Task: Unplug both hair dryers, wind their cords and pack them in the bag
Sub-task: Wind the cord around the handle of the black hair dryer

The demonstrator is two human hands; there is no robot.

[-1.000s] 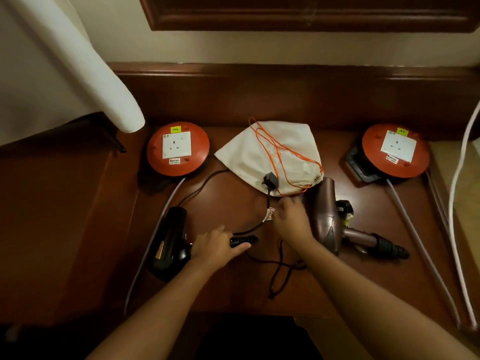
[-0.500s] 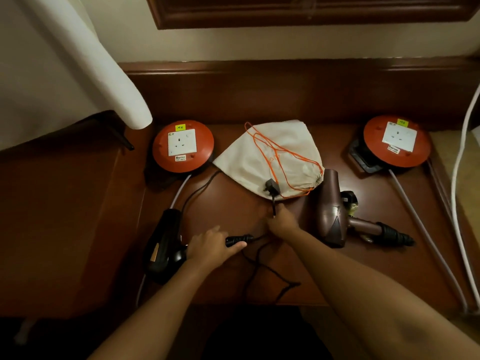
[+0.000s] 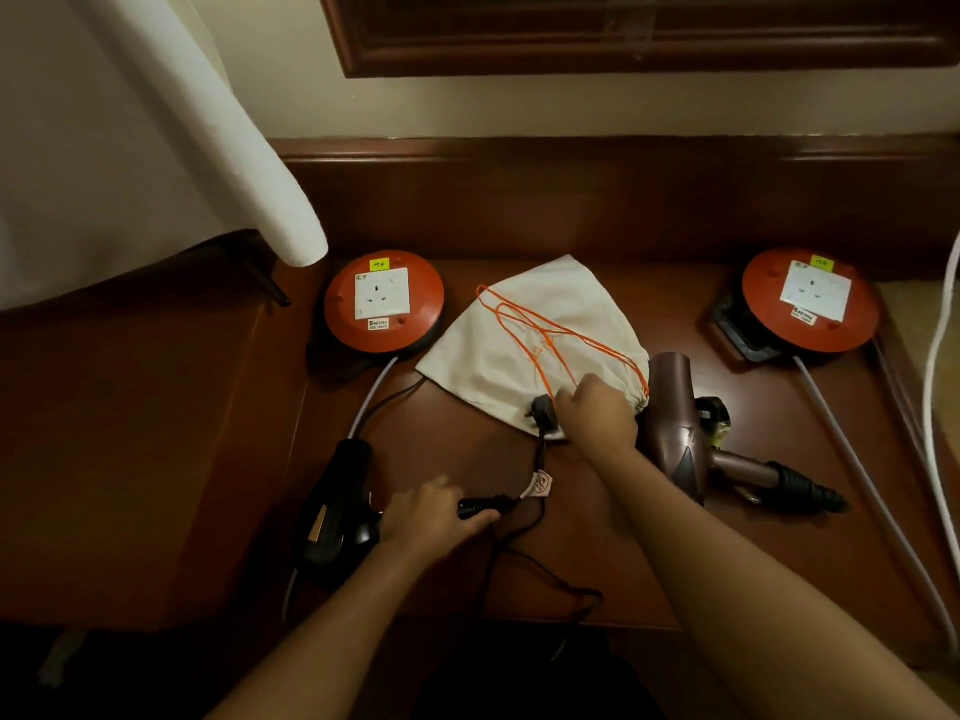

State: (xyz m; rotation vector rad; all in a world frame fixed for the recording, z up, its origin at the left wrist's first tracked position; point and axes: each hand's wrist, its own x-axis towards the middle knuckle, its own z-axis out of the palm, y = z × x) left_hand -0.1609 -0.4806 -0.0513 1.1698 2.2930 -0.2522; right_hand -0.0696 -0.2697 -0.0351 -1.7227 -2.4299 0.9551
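A black hair dryer [image 3: 337, 511] lies at the left on the wooden table [image 3: 649, 563]. My left hand [image 3: 431, 517] grips its handle, where the black cord [image 3: 524, 553] comes out and loops toward the table's front edge. The cord's black plug [image 3: 540, 410] lies on the edge of a cream drawstring bag [image 3: 535, 345] with orange strings. My right hand [image 3: 597, 413] reaches over the bag's mouth next to the plug, fingers curled; whether it holds the plug is hidden. A bronze hair dryer [image 3: 680, 433] lies to the right, its plug tucked behind it.
Two red round extension reels stand at the back, one at the left [image 3: 384, 304] and one at the right [image 3: 810, 301], both sockets bare. Grey cables [image 3: 852, 459] run from them toward the front. White cloth [image 3: 156, 122] hangs over the far left.
My right hand has moved up from the cord near the left hand to the plug on the bag. The left hand stays on the black dryer's handle.
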